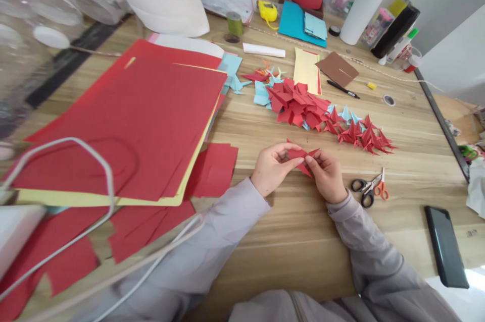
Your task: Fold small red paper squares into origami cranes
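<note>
Both of my hands pinch a small folded red paper piece [302,156] just above the wooden table [288,241]. My left hand [272,166] grips its left side with thumb and fingers closed. My right hand [326,174] holds its right side, thumb pressed on the fold. Beyond them lies a pile of folded red paper shapes [297,105], and a row of red and light-blue ones [359,132] runs to the right. A big stack of red paper sheets [125,125] over yellow ones lies to the left.
Scissors [369,191] with red and black handles lie right of my right hand. A black phone [445,245] rests near the right front edge. A black pen [343,89], brown card [337,68], blue paper [297,20], a paper towel roll [362,8] and white cables [76,221] are around.
</note>
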